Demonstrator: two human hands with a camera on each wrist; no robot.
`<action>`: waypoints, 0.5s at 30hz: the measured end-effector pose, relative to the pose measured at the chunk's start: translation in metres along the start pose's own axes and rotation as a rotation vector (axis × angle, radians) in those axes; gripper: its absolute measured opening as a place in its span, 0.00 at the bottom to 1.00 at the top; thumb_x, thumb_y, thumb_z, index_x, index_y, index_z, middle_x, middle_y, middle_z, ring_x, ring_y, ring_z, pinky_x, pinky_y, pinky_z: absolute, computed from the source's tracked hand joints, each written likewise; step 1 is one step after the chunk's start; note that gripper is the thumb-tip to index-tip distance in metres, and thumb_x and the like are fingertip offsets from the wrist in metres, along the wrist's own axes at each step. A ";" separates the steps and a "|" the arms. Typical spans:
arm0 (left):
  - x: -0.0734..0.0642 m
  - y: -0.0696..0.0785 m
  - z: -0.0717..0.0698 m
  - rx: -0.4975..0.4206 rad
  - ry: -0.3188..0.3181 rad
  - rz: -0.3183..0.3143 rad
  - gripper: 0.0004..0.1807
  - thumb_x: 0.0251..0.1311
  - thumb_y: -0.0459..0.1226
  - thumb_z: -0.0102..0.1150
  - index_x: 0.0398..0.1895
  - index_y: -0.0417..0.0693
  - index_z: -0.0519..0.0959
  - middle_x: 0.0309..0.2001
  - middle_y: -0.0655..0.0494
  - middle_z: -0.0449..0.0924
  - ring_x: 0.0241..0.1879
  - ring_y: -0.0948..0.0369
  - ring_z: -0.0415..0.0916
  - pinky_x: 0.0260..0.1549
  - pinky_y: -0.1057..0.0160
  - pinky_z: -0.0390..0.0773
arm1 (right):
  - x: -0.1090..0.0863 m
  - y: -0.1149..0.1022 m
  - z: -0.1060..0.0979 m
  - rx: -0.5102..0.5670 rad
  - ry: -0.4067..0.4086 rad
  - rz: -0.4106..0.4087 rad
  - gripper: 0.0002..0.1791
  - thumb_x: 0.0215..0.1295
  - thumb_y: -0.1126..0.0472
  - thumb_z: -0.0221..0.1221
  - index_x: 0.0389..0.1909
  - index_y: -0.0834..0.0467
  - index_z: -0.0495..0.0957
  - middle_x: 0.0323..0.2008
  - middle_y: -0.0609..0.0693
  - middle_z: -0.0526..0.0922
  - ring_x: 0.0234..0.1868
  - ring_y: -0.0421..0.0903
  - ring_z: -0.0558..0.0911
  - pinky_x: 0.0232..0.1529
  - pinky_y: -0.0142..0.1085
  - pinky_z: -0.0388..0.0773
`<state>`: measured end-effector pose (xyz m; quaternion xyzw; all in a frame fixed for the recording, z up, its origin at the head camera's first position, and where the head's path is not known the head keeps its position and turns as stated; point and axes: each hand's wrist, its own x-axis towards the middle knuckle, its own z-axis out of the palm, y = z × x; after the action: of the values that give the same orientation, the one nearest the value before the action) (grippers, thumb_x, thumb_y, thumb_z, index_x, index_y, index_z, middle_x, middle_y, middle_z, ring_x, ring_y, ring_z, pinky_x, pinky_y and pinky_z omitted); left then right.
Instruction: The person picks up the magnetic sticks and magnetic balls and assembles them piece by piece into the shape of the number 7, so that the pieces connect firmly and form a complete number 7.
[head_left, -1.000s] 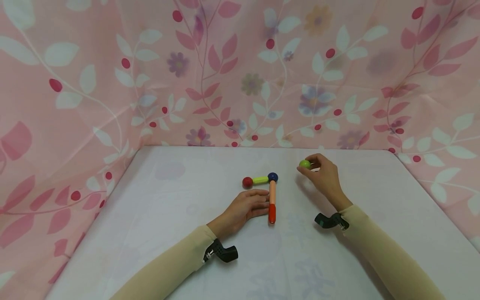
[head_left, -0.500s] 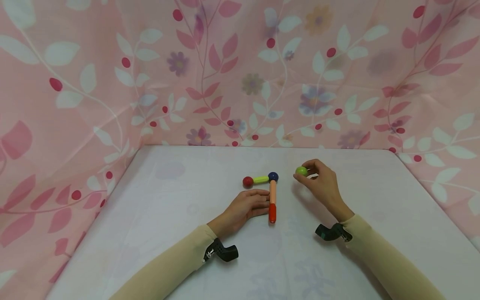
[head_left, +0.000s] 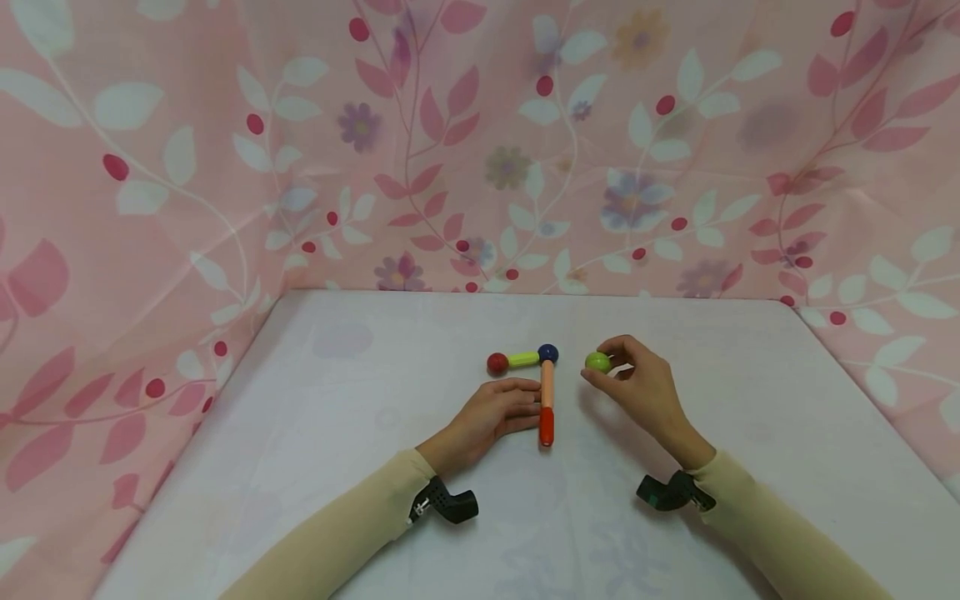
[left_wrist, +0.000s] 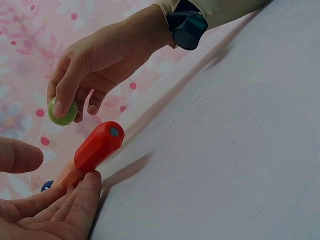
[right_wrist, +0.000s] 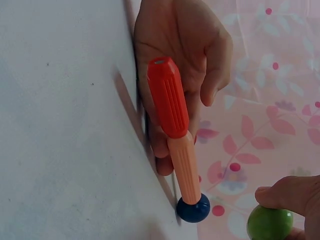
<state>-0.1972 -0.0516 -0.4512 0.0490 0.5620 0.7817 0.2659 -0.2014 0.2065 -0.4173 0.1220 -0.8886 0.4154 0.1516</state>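
Note:
Between thumb and fingers my right hand [head_left: 648, 396] pinches a green ball [head_left: 597, 362], held above the table to the right of a joined toy piece. That piece has a red ball [head_left: 497, 363], a yellow-green rod [head_left: 523, 359], a blue ball [head_left: 548, 354], an orange rod [head_left: 547, 383] and a red rod [head_left: 547, 427]. The red rod's near end shows a grey disc [left_wrist: 114, 132] and lies apart from its shadow. My left hand [head_left: 487, 412] lies left of the rods, its extended fingers [left_wrist: 82, 200] touching them and its thumb [left_wrist: 20, 156] apart.
A white cloth covers the table [head_left: 360, 500]. Pink floral curtain [head_left: 450, 150] hangs behind it and along the sides. Each wrist carries a black camera, one on the left wrist [head_left: 450, 504] and one on the right [head_left: 667, 492].
My right hand has come nearer and slightly left with the green ball, closer to the rods. My left hand and the joined piece have stayed put.

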 end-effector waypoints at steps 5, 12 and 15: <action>0.000 0.000 0.000 0.001 -0.003 0.005 0.19 0.75 0.33 0.56 0.64 0.32 0.76 0.55 0.40 0.80 0.49 0.55 0.81 0.56 0.54 0.80 | -0.005 -0.005 0.000 0.014 0.007 -0.024 0.20 0.60 0.60 0.76 0.48 0.61 0.79 0.41 0.52 0.84 0.42 0.49 0.82 0.38 0.25 0.78; 0.001 -0.001 0.000 0.001 0.002 0.005 0.19 0.75 0.33 0.56 0.64 0.32 0.76 0.55 0.40 0.80 0.49 0.55 0.81 0.56 0.54 0.80 | -0.013 -0.011 -0.001 0.035 -0.009 -0.011 0.20 0.60 0.61 0.76 0.48 0.61 0.79 0.41 0.52 0.84 0.41 0.50 0.82 0.39 0.26 0.78; 0.001 -0.001 0.000 0.002 0.001 0.007 0.19 0.75 0.33 0.56 0.64 0.32 0.76 0.55 0.40 0.80 0.49 0.55 0.81 0.56 0.54 0.80 | -0.016 -0.013 0.000 0.047 -0.015 -0.010 0.20 0.60 0.60 0.77 0.47 0.61 0.79 0.41 0.52 0.84 0.41 0.50 0.82 0.39 0.29 0.80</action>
<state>-0.1979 -0.0511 -0.4524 0.0508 0.5629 0.7820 0.2629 -0.1824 0.2000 -0.4139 0.1331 -0.8791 0.4343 0.1441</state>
